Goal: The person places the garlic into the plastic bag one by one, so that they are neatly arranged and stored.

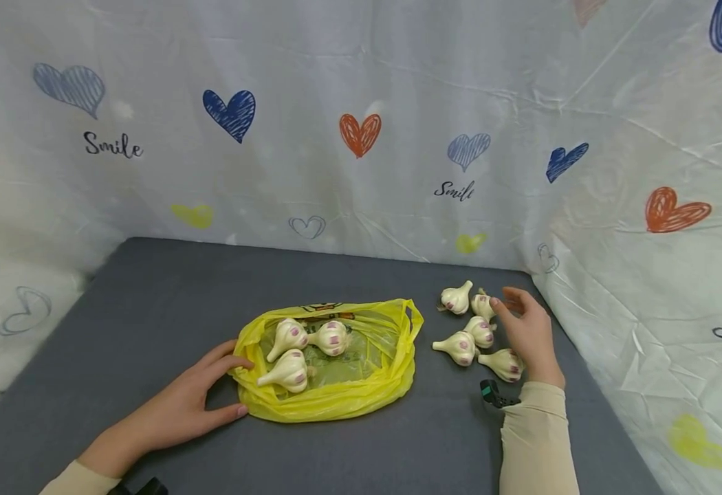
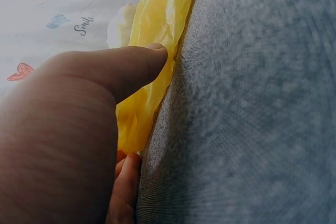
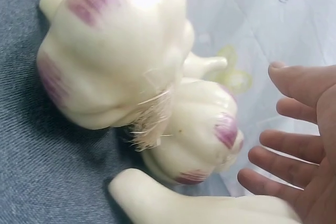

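Observation:
A yellow plastic bag (image 1: 336, 412) lies with its mouth spread wide on the dark table. Inside its left half are three garlic bulbs (image 1: 288, 371). My left hand (image 1: 190, 395) rests against the bag's left end, fingertips at the rim and thumb low on its side; the left wrist view shows the thumb (image 2: 139, 66) touching the yellow plastic. Several more garlic bulbs (image 1: 458, 348) lie loose to the right of the bag. Over the right side of this group is my right hand (image 1: 531, 337), its fingers apart and holding nothing. In the right wrist view, purple-streaked garlic (image 3: 115, 51) lies beside those spread fingers (image 3: 286, 145).
A dark grey cloth (image 1: 181, 289) covers the table. Behind it and along the sides hangs a white sheet (image 1: 398, 82) printed with hearts and the word Smile. A black wrist device (image 1: 494, 394) sits by my right sleeve.

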`<state>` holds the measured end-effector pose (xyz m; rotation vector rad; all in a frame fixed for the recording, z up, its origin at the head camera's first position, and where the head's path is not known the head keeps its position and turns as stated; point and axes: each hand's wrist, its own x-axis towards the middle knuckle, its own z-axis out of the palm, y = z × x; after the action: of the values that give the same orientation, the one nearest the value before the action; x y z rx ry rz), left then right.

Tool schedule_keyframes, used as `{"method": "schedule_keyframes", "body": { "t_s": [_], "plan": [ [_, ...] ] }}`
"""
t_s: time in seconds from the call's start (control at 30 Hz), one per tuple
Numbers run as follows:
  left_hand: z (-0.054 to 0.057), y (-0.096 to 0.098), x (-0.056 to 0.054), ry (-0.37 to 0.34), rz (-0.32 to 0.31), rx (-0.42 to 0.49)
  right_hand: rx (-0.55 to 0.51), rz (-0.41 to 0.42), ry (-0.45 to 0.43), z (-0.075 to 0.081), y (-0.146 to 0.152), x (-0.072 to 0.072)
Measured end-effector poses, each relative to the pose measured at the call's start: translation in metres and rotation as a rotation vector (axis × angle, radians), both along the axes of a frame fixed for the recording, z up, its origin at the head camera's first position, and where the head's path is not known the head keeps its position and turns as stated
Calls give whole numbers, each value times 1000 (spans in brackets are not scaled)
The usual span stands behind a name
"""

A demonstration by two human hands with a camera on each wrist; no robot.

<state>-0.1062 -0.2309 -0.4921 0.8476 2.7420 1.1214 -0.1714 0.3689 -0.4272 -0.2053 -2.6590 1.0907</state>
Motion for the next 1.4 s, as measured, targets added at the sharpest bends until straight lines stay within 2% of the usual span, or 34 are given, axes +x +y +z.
{"method": "schedule_keyframes", "body": {
  "t_s": [0.43,0.57,0.7,0.87,1.13,1.4],
  "plan": [
    [0,0,2,-7,11,-11,19,0,-50,-7,-3,-7],
    [-1,0,1,-22,12,-4,43,29,-102,-10,-1,-10],
    [-3,0,1,-32,12,1,76,91,-166,-10,1,-11],
    [1,-1,1,-25,4,2,99,143,-177,-10,1,-14],
    [4,1,1,-19,5,-4,69,106,-194,-10,4,-15],
    [4,-2,1,-32,7,-13,65,41,-216,-10,1,-12]
  ]
}}
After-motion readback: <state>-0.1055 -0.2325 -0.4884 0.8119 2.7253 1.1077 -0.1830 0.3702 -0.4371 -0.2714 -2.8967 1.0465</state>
